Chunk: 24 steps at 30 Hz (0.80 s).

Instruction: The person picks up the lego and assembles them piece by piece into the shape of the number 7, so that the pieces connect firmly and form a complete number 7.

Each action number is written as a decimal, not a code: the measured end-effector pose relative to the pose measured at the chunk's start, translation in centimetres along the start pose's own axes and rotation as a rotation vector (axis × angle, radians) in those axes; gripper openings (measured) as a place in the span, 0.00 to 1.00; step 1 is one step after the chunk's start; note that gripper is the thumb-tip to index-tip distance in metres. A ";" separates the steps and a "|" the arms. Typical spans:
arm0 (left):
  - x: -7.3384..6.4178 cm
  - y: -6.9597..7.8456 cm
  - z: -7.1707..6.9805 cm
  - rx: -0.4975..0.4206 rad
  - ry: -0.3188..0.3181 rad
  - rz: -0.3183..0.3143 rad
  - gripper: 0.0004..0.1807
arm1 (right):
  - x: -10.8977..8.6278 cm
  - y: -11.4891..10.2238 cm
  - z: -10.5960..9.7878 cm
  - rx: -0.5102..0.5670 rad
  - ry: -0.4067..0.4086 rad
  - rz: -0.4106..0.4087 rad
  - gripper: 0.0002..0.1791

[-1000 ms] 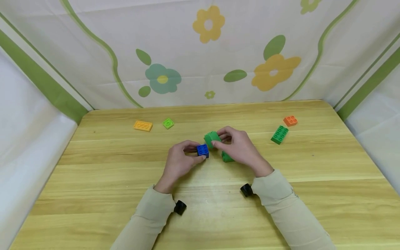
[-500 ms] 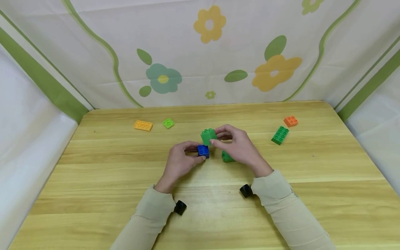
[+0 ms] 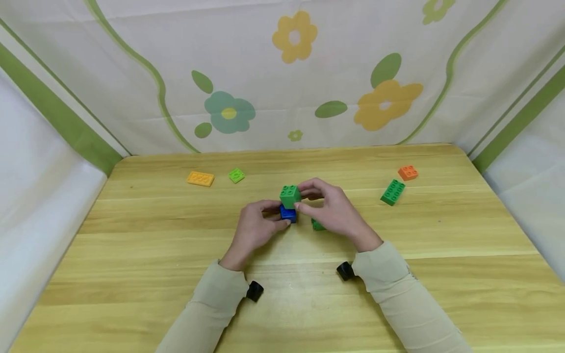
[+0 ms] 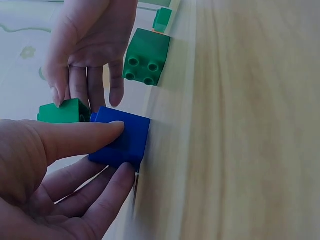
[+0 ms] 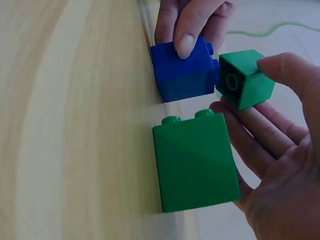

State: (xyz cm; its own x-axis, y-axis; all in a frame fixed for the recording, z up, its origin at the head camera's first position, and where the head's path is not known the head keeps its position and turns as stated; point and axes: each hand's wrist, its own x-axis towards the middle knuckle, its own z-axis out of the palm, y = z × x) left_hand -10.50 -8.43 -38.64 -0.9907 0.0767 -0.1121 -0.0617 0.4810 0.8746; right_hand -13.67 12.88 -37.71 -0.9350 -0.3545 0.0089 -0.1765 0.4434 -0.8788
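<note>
On the table, a blue building brick (image 3: pixel 288 214) is pinched between the thumb and fingers of my left hand (image 3: pixel 256 228). Just above it, my right hand (image 3: pixel 333 208) grips a green building brick (image 3: pixel 290 196), its studs facing up. The right wrist view shows the hollow underside of this green brick (image 5: pixel 245 80) tilted beside the studs of the blue brick (image 5: pixel 182 70); a small gap seems to part them. A second green brick (image 5: pixel 195 162) lies on the table below my right hand, partly hidden by it in the head view.
Toward the back right lie a long green brick (image 3: pixel 393 192) and an orange brick (image 3: pixel 408 172). An orange plate (image 3: pixel 200 178) and a lime-green plate (image 3: pixel 236 176) lie at the back left. A flowered cloth (image 3: pixel 265 73) hangs behind the table.
My right hand has moved left with the green brick, turning it upright over the blue one. The left hand keeps its hold on the blue brick in the same place.
</note>
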 end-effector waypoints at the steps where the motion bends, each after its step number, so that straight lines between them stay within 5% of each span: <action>1: 0.1 0.0 0.0 -0.001 -0.001 -0.003 0.25 | 0.0 0.0 0.0 -0.001 0.000 0.002 0.22; 24: 2.3 -0.2 0.2 -0.034 -0.005 -0.015 0.26 | 0.5 0.6 -0.2 0.006 -0.049 -0.039 0.23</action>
State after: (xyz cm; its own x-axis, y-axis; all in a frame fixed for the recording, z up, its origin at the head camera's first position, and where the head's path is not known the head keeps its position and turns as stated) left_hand -12.73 -8.14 -39.18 -0.9890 0.0743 -0.1280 -0.0810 0.4519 0.8884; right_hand -14.31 13.18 -38.15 -0.9113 -0.4113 0.0205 -0.2108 0.4233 -0.8811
